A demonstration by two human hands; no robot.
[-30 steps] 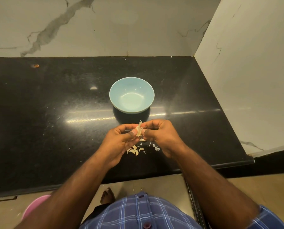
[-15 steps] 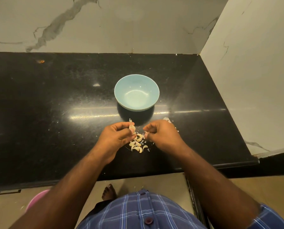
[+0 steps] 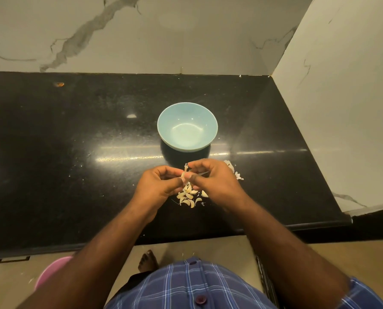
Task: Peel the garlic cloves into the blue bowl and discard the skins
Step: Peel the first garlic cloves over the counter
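While the left hand (image 3: pixel 158 186) pinches the garlic clove (image 3: pixel 185 175) over the desk (image 3: pixel 74 152), the right hand (image 3: pixel 215 181) grips its papery skin; best to peel from the tip in small tugs. Pale curved cloves (image 3: pixel 188 198) lie heaped below on glossy black stone, near the smooth, round, empty blue bowl (image 3: pixel 166 128).

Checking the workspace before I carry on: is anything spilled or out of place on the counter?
Yes. Papery skins lie loose on the black counter beside the right hand, and small flecks are scattered around the garlic cloves. The blue bowl looks empty.
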